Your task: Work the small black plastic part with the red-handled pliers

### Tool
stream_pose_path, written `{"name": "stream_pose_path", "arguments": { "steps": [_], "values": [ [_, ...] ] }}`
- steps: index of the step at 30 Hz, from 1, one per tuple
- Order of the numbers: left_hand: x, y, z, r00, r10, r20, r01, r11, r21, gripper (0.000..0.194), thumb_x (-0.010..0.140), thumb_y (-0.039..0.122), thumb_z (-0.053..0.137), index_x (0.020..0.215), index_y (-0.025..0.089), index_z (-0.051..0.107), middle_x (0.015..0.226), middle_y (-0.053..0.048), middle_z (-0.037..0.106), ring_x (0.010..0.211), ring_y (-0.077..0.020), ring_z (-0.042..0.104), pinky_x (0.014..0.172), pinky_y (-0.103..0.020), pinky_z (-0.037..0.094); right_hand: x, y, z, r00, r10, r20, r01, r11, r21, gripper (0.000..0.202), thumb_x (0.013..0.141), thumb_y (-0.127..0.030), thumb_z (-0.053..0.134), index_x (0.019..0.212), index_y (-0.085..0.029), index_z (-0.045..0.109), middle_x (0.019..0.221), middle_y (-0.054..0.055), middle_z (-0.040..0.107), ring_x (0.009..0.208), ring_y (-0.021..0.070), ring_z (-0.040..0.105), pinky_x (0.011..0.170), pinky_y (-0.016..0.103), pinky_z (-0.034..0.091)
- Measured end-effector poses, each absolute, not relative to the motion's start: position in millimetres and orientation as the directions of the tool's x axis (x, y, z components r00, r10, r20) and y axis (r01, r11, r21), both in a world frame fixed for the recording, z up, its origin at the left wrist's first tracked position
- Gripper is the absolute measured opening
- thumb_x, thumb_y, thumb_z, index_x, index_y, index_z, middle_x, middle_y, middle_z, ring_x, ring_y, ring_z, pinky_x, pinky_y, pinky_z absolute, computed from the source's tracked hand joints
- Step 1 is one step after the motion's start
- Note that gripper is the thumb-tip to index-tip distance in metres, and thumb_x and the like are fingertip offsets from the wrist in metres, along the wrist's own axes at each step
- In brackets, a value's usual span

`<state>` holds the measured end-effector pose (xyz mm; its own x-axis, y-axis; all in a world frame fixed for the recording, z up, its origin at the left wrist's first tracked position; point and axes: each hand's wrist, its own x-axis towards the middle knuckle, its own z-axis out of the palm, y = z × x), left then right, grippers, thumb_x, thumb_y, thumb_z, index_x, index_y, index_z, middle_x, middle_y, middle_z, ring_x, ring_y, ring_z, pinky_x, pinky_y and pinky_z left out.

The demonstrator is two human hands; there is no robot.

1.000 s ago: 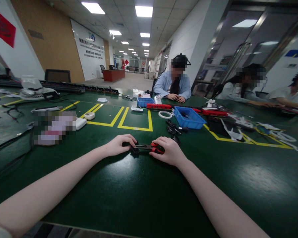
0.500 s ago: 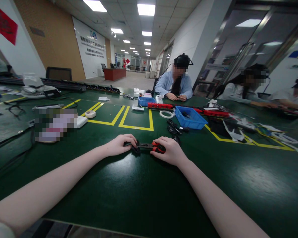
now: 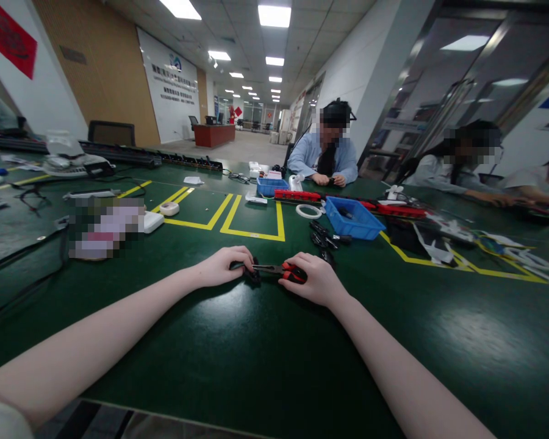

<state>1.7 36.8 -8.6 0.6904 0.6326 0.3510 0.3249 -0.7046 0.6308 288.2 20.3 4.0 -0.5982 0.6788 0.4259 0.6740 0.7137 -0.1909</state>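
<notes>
My right hand (image 3: 315, 277) is closed around the red and black handles of a pair of long-nose pliers (image 3: 271, 269). The metal jaws point left and reach the fingertips of my left hand (image 3: 229, 265). Those fingers are closed on a small black bundled cable (image 3: 255, 273), partly hidden behind them and hanging down to the right. The plier tips meet the black piece at my fingers; whether they grip it cannot be made out. Both hands are low over the green table (image 3: 210, 360).
Black cables (image 3: 321, 238) lie beyond my right hand, beside a blue bin (image 3: 353, 217) and a white ring (image 3: 308, 211). Left of them are a white box (image 3: 152, 221) and a tape roll (image 3: 169, 208). A person (image 3: 324, 152) sits opposite; others sit at the right.
The whole view has shifted slightly. Both hands keep their hold on the pliers and the black cable, with hardly any movement between them.
</notes>
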Motion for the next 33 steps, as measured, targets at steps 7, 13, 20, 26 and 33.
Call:
{"name": "stream_pose_path", "arguments": {
  "steps": [7, 13, 20, 26, 33],
  "values": [
    [1.7, 37.1, -7.3, 0.693, 0.636, 0.339, 0.320, -0.693, 0.646, 0.026, 0.082, 0.000, 0.054, 0.094, 0.016, 0.070, 0.106, -0.006, 0.064, 0.102, -0.0175, 0.063, 0.095, -0.034, 0.050, 288.6, 19.8, 4.9, -0.592, 0.681, 0.431, 0.680, 0.709, -0.185, 0.030, 0.081, -0.044, 0.069, 0.099, -0.020, 0.066, 0.093, 0.007, 0.068, 0.082, 0.0217, 0.063, 0.073, 0.034, 0.048],
    [2.1, 36.3, -5.7, 0.687, 0.651, 0.322, 0.328, -0.674, 0.662, 0.025, 0.082, 0.000, 0.054, 0.093, 0.016, 0.070, 0.107, -0.007, 0.064, 0.103, -0.0178, 0.063, 0.096, -0.035, 0.049, 289.1, 21.2, 2.8, -0.603, 0.669, 0.435, 0.664, 0.723, -0.192, 0.032, 0.080, -0.045, 0.070, 0.101, -0.021, 0.066, 0.095, 0.007, 0.069, 0.086, 0.0224, 0.064, 0.075, 0.035, 0.049],
    [1.6, 37.6, -6.7, 0.682, 0.656, 0.323, 0.321, -0.665, 0.674, 0.022, 0.082, 0.002, 0.055, 0.092, 0.016, 0.070, 0.106, -0.007, 0.065, 0.103, -0.0186, 0.063, 0.095, -0.036, 0.050, 288.8, 21.2, 3.3, -0.615, 0.660, 0.432, 0.652, 0.733, -0.191, 0.032, 0.079, -0.045, 0.071, 0.100, -0.021, 0.066, 0.095, 0.007, 0.069, 0.085, 0.0225, 0.065, 0.075, 0.035, 0.050],
    [1.5, 38.4, -7.4, 0.684, 0.650, 0.333, 0.316, -0.674, 0.667, 0.021, 0.081, 0.002, 0.055, 0.090, 0.016, 0.069, 0.106, -0.007, 0.066, 0.104, -0.0189, 0.063, 0.096, -0.037, 0.049, 286.6, 19.6, 4.6, -0.630, 0.651, 0.423, 0.643, 0.743, -0.185, 0.031, 0.080, -0.044, 0.071, 0.099, -0.020, 0.066, 0.095, 0.008, 0.068, 0.085, 0.0220, 0.064, 0.075, 0.035, 0.050],
    [1.4, 37.9, -6.5, 0.686, 0.649, 0.328, 0.339, -0.685, 0.645, 0.033, 0.077, 0.000, 0.047, 0.097, 0.016, 0.068, 0.105, -0.006, 0.067, 0.101, -0.0191, 0.063, 0.097, -0.037, 0.048, 282.3, 16.3, 5.3, -0.642, 0.646, 0.413, 0.642, 0.747, -0.171, 0.028, 0.079, -0.042, 0.071, 0.095, -0.021, 0.064, 0.090, 0.007, 0.066, 0.079, 0.0209, 0.063, 0.069, 0.033, 0.049]
  ]
}}
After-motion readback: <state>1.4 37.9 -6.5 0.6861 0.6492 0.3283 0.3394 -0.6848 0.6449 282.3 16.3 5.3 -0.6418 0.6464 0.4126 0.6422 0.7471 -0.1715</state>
